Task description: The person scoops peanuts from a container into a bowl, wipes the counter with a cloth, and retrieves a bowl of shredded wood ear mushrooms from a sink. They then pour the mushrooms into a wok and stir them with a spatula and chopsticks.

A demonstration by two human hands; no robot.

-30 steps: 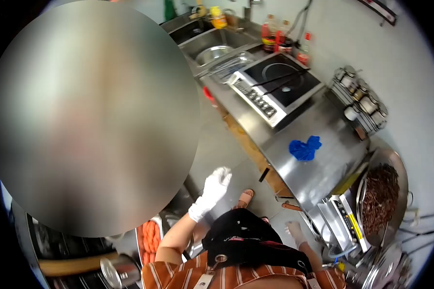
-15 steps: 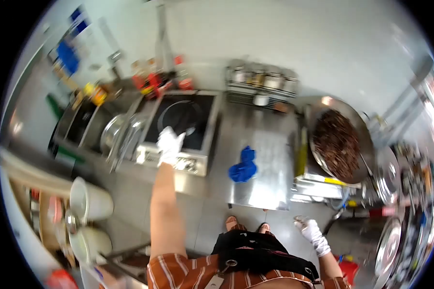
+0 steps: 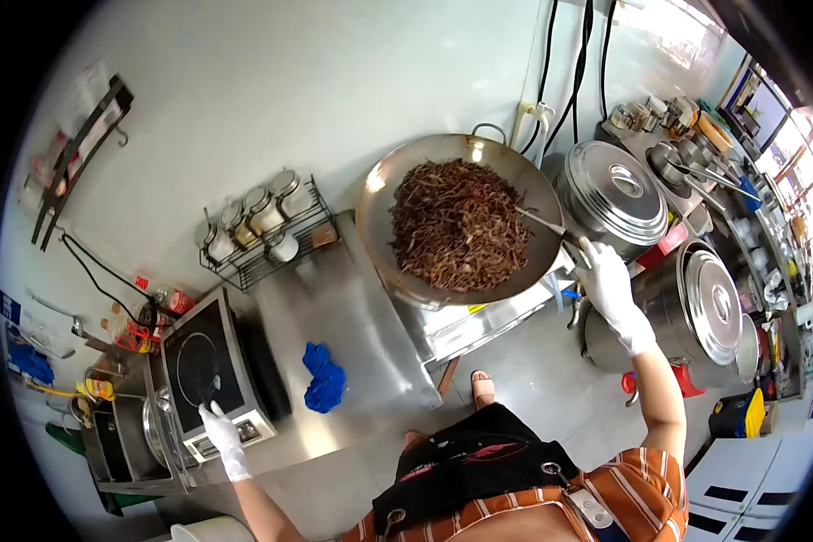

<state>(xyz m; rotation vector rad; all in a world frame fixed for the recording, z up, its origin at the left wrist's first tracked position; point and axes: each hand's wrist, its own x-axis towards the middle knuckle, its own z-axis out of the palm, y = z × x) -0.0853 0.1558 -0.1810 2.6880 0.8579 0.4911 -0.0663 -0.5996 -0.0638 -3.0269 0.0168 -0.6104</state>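
Note:
My left hand (image 3: 223,437), in a white glove, is at the front edge of the black-topped cooker (image 3: 199,361), with its fingers slightly apart. A dark streak lies on the glass beyond the fingertips, too unclear to name. My right hand (image 3: 607,287), also in a white glove, is closed round the dark handle end of a metal utensil (image 3: 540,219) at the wok's right rim. The utensil's head is hidden in a heap of brown shredded food (image 3: 461,226) inside the large wok (image 3: 376,230). A crumpled blue cloth or glove (image 3: 323,378) lies on the steel counter (image 3: 370,361) between the hands.
A wire rack (image 3: 266,248) with seasoning jars stands against the wall. Large lidded steel pots (image 3: 612,191) are right of the wok, near a shelf of utensils. Red-capped bottles (image 3: 154,307) and a sink (image 3: 122,443) are at the left. Black cables (image 3: 580,81) hang above.
The view has swung right. My right hand has risen from beside my body to the utensil at the wok. My left hand is now lower at the cooker's front edge.

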